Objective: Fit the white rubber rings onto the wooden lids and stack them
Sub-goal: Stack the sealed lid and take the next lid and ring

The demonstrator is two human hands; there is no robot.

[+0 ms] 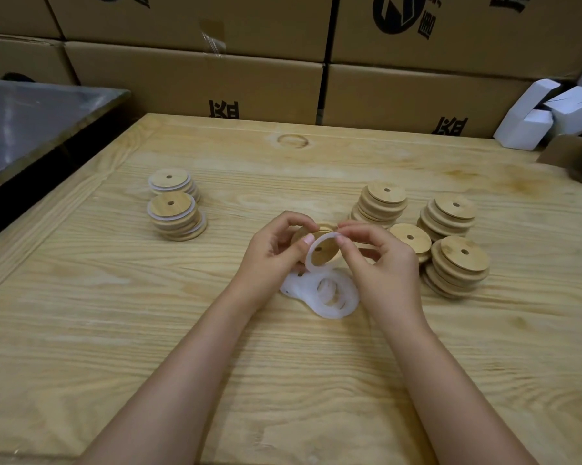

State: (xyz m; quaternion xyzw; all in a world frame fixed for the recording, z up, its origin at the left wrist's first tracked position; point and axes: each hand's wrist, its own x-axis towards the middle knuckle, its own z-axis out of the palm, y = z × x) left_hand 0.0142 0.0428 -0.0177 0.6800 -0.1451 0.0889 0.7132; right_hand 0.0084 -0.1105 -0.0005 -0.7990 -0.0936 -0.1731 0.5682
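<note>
Wooden lid stacks [460,256] right, ringed stacks [172,206] left, loose rings [333,310] between, cartons [195,78] behind.

two hands show, a left hand [276,250] and a right hand [380,260], with one wooden lid [326,252] and one white ring [311,258] between them. on the tabletop [115,330] stand two ringed stacks, a far ringed stack [172,184] and a near ringed stack [177,218], and four bare stacks: back-left bare stack [383,201], back-right bare stack [452,218], low bare stack [412,241], front bare stack [460,266]. one heap of loose rings [303,290] lies there, too tangled to count; six cartons [195,82] stand behind.
</note>
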